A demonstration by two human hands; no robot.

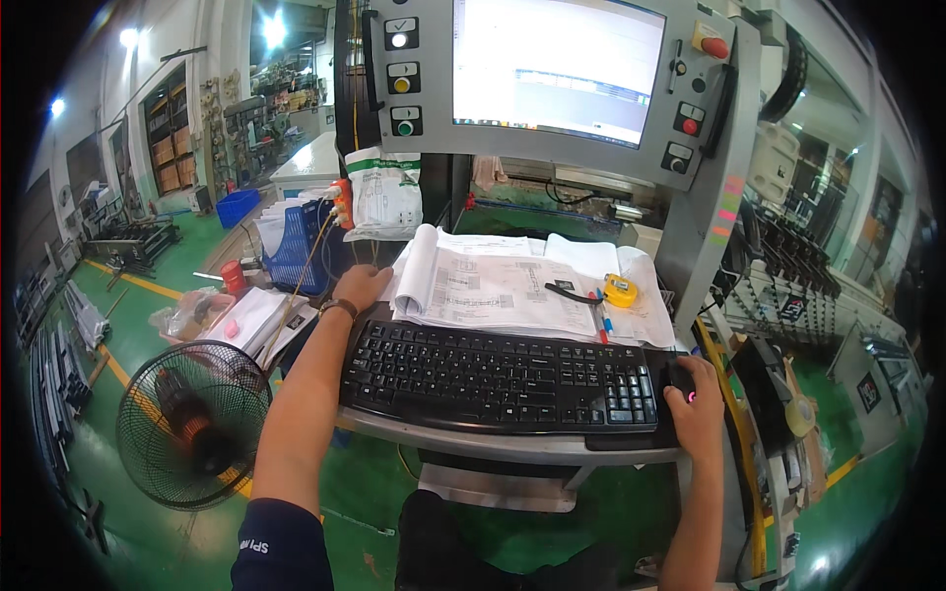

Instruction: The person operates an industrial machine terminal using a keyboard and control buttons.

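My right hand [698,394] is wrapped over a black computer mouse [680,377] at the right end of the keyboard. The black keyboard [493,379] lies across the console shelf. My left hand [363,287] rests at the shelf's left edge, beside the rolled-back drawing sheets, holding nothing I can see; its fingers lie loosely. Behind the keyboard, printed technical drawings [483,286] are spread out, their left side curled into a roll. A yellow tape measure [620,290] and red and blue pens [603,317] lie on them. Above stands a lit monitor [557,69].
Buttons and a red emergency knob [714,46] flank the screen. To the left are a black fan [195,424], a blue basket [296,246], a stack of papers [258,320] and a white-green bag [386,192]. A tape roll [800,416] is at the right. Machinery stands around the green floor.
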